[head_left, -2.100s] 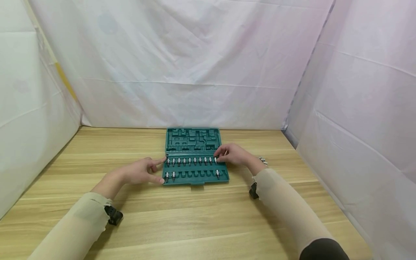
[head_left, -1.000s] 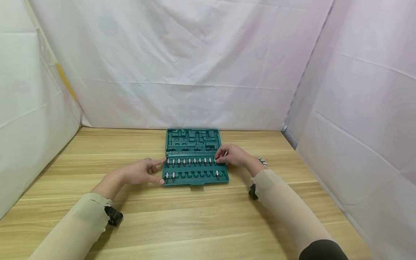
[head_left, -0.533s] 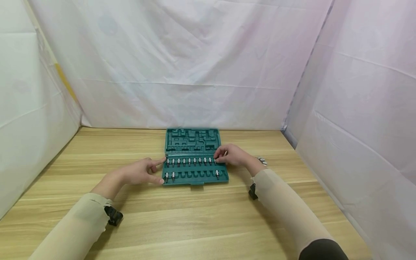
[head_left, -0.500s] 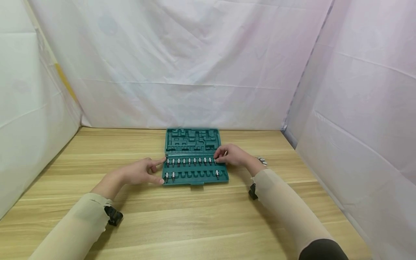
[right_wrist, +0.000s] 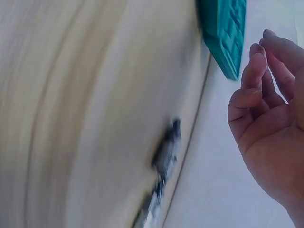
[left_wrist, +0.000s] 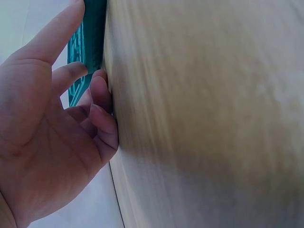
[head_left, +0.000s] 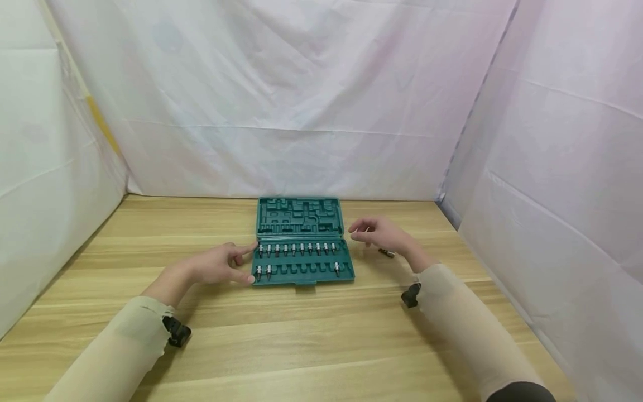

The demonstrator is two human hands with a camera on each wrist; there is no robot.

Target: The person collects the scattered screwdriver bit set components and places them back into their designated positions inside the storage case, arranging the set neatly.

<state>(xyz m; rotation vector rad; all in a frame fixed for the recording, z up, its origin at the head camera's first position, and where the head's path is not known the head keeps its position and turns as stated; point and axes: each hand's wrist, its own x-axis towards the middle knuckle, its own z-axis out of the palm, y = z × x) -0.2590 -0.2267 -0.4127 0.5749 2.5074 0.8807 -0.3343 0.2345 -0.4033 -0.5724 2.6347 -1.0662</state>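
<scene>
A green socket case [head_left: 281, 282] lies unfolded on the table, its moulded lid [head_left: 300, 215] at the back. Bit sockets fill the back row, ending at the right with one bit socket [head_left: 334, 248]. In the front row, two sit at the left and one bit socket [head_left: 337, 269] at the right. My left hand [head_left: 216, 265] touches the case's left edge with straight index finger and thumb; its other fingers bend inward. Off the case's right side, my right hand [head_left: 384, 233] hovers with loosely bent fingers, holding nothing.
Loose bit sockets [right_wrist: 166, 154] lie on the wooden table [head_left: 301, 340] below my right hand, partly hidden by it in the head view. White sheeting [head_left: 281, 100] hangs behind the table and along both sides.
My right hand has let go of the bit socket at the back row's right end and moved right, off the case. The left hand has stayed at the case's edge.
</scene>
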